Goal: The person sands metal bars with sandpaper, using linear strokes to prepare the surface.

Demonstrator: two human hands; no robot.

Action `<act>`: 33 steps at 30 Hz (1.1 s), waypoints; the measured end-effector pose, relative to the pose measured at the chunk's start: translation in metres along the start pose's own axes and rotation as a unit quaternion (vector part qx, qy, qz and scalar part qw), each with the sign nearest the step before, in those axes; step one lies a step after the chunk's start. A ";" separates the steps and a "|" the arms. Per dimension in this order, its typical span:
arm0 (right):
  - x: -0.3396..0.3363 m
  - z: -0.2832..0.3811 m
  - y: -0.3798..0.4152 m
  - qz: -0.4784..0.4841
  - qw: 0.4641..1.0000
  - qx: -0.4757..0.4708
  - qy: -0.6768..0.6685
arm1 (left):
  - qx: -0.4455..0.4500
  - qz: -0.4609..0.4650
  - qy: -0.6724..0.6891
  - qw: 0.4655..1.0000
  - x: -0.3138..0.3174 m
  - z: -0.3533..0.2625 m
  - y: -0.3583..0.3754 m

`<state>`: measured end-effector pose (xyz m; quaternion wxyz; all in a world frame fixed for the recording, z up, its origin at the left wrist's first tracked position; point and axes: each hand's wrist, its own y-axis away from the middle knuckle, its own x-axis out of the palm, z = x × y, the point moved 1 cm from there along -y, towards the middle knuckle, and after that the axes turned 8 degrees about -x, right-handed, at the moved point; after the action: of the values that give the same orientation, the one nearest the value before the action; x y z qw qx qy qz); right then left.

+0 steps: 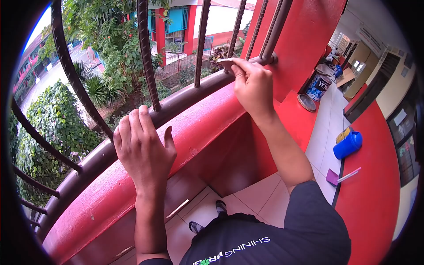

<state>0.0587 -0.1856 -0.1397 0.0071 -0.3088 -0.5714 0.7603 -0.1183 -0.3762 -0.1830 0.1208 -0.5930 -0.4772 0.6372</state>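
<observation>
Folded sheet (227, 62) pinched in right hand (254, 86); railing (190, 96) just beneath.

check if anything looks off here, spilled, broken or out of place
No spill or break stands out. The metal bars look bowed, probably from the wide lens. A round, lid-like disc lies loose beside the large can, perhaps its lid.

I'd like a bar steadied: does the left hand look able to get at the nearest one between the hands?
Probably yes: the left hand looks empty, its fingers lie on the rail near the foot of that bar, and nothing shows between them.
</observation>
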 end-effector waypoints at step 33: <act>0.027 -0.022 0.023 0.030 0.985 -0.168 0.032 | -0.013 0.024 0.005 1.000 -0.001 0.000 -0.001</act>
<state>0.0554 -0.1649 -0.1758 -0.0496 -0.3471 -0.6805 0.6434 -0.1185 -0.3767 -0.1816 0.1003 -0.6086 -0.4707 0.6309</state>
